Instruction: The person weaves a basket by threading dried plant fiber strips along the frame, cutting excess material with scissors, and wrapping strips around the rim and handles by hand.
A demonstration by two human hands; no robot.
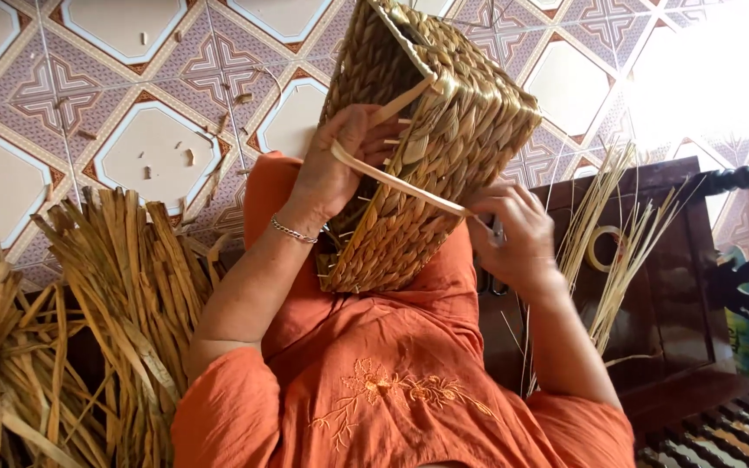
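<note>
Dried straw bundles (88, 329) lie at the left, within reach. The left hand (333, 169) props the woven basket (426, 147) on the lap, fingers clamped on its side. The right hand (517, 234) pinches a flat strand (392, 180) taut across the weave, fingers closed.

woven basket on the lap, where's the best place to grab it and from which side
Probably by the open rim of the woven basket, coming from the person's left, as the left hand does now. The basket lies tilted on the lap with its mouth towards the floor, so fingers can hook over the stiff edge there. The right hand pulls a flat strip across the side, so that side is busy.
</note>
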